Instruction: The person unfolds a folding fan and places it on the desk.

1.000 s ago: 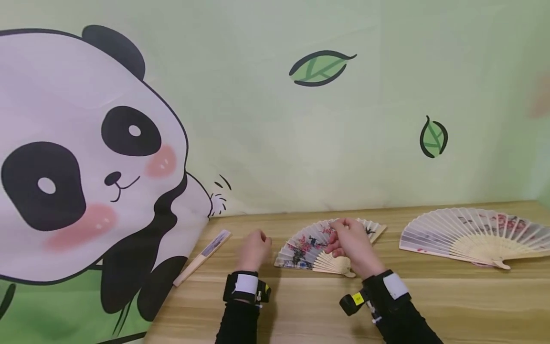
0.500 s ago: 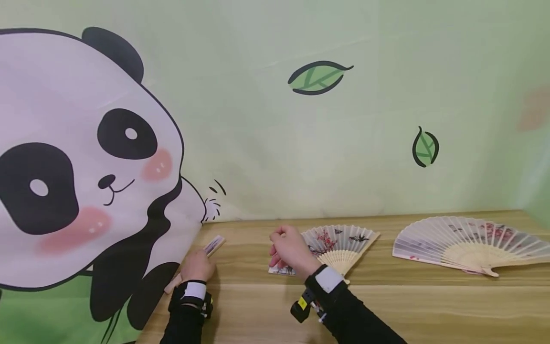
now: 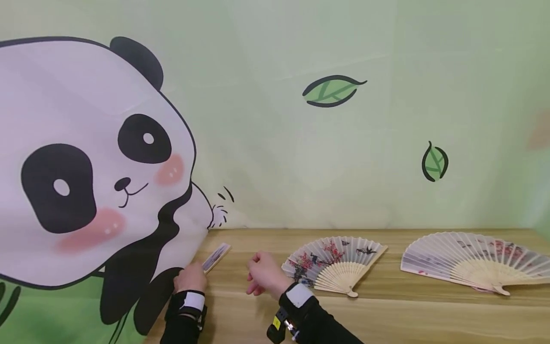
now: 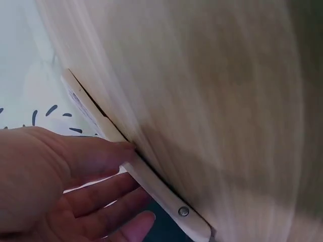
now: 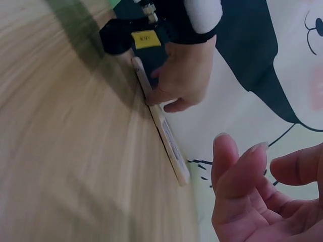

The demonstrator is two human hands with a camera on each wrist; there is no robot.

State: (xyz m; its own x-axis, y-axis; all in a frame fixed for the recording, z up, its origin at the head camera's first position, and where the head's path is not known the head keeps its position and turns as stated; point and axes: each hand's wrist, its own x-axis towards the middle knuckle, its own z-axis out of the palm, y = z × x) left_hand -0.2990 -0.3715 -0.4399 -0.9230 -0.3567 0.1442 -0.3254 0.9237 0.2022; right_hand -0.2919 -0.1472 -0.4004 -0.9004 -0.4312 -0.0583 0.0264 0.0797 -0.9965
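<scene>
Step in hand, I'd judge: gripping the folded fan [image 3: 216,257].
My left hand [image 3: 190,277] pinches it at the left edge of the table [image 3: 238,310]; my right hand [image 3: 264,273], loosely curled, holds nothing. Next probably calls for a steady lift.

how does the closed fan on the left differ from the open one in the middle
The closed fan is folded narrow; the middle fan is spread wide. The closed fan shows a strip of print, the middle fan a broad print with red blossoms. The left hand pinches the closed fan; the middle fan is unheld. Both have pale wood-coloured parts.
</scene>
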